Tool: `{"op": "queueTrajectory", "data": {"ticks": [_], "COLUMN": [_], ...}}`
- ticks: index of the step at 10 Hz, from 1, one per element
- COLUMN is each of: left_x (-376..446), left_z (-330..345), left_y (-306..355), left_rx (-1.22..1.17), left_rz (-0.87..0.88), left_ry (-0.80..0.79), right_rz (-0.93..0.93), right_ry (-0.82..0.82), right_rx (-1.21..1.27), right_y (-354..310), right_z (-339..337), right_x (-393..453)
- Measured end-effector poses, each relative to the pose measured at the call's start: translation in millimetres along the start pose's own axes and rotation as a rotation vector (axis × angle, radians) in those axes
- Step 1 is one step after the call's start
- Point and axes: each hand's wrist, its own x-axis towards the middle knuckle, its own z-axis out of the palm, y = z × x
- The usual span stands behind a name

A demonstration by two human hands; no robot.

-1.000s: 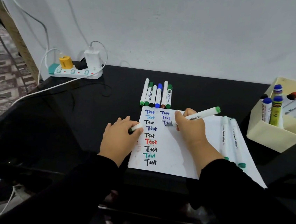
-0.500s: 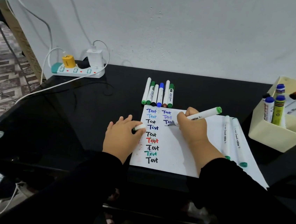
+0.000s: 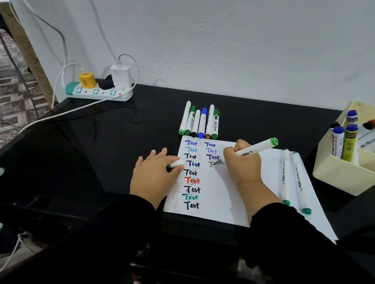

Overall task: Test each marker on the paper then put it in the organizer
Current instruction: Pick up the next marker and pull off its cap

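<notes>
Testing green marker, mid-word.
Right hand (image 3: pixel 242 163) grips marker (image 3: pixel 254 148) on paper (image 3: pixel 229 197); left hand (image 3: pixel 155 175) holds cap (image 3: pixel 176 164). Next: recap, organizer (image 3: pixel 349 176) at 2 o'clock.

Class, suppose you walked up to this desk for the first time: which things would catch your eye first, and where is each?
First, the white paper at the middle of the black table, with columns of coloured "Test" words. The right hand grips a green-ended marker, its tip on the paper at a half-written word, while the left hand holds a white cap at the sheet's left edge. At the right stands a cream organizer holding markers.
</notes>
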Motion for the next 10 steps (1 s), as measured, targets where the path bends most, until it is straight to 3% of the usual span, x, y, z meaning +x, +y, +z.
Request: {"op": "queueTrajectory", "data": {"ticks": [8,10], "left_x": [-0.5,-0.6], "left_z": [0.3,-0.8], "left_y": [-0.9,0.3], "left_rx": [0.004,0.013], "left_rz": [-0.004,-0.001], "left_ry": [-0.003,-0.009], "right_rz": [0.035,0.050], "right_ry": [0.102,0.055], "right_rx": [0.060,0.047], "right_y": [4.3,5.0], "right_z": [-1.2,-3.0], "right_x": [0.8,2.8]}}
